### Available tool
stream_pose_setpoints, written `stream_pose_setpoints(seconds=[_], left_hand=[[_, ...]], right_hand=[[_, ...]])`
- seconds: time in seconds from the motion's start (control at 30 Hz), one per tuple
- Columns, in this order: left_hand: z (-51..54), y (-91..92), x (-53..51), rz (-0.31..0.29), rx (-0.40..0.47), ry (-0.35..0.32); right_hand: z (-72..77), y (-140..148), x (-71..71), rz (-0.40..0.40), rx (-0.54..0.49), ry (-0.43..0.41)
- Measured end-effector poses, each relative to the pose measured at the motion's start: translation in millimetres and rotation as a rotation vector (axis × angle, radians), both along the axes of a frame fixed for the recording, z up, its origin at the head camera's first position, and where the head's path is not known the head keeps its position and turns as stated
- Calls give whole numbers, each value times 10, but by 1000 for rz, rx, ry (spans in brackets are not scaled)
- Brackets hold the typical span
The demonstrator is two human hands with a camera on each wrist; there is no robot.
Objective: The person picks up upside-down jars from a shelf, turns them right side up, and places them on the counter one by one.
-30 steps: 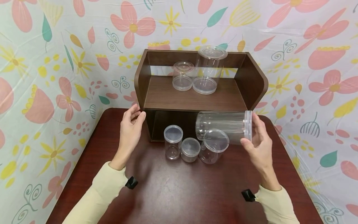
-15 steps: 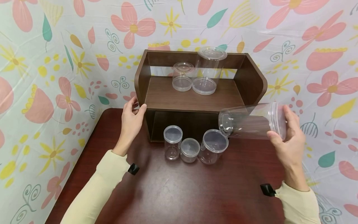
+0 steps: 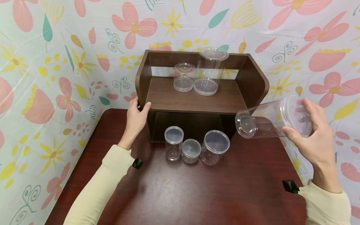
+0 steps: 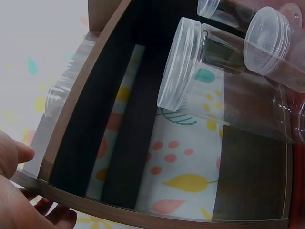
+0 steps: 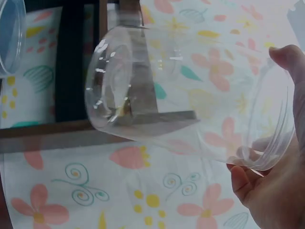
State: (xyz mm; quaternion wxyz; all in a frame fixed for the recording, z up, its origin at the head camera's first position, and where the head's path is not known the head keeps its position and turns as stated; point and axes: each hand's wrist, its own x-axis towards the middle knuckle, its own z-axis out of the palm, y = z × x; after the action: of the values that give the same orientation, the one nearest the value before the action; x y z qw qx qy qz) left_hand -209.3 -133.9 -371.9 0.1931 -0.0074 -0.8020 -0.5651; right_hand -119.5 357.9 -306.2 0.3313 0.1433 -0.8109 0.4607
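Observation:
In the head view a tall clear jar (image 3: 267, 122) hangs tilted on its side, right of the dark brown shelf unit (image 3: 194, 101). My right hand (image 3: 316, 140) grips it around its lid, the base pointing left; the right wrist view has the jar (image 5: 181, 95) filling its middle. My left hand (image 3: 136, 120) holds the front edge of the shelf unit's left side, thumb in front and fingers outside. Three lidded clear jars stand on the table before the lower compartment: a slim one (image 3: 173, 143), a short one (image 3: 191, 151) and a wide one (image 3: 215, 147).
On the upper shelf stand a small clear jar (image 3: 184, 78) and a tall clear jar (image 3: 210, 72), side by side. The red-brown table (image 3: 208, 193) is backed by a flowered cloth (image 3: 92, 40). A slim jar's lid (image 4: 181, 64) shows in the left wrist view.
My right hand has carried the jar rightward, away from in front of the lower compartment, tilting its lid end up. My left hand has moved slightly right and taken hold of the shelf side.

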Motion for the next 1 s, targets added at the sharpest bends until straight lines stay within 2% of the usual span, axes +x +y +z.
stream_pose_setpoints(seconds=[0.17, 0.33, 0.63, 1.0], left_hand=[[-13, -12, -24, 11, -21, -21], [-30, -18, -60, 20, -28, -6], [-47, -15, -86, 26, -34, -2], [-66, -20, -103, 6, -22, -8]], right_hand=[[33, 68, 5, -55, 83, -60], [8, 104, -1, -77, 152, -100], [-175, 201, -77, -105, 283, -192], [-397, 190, -116, -73, 389, -330]])
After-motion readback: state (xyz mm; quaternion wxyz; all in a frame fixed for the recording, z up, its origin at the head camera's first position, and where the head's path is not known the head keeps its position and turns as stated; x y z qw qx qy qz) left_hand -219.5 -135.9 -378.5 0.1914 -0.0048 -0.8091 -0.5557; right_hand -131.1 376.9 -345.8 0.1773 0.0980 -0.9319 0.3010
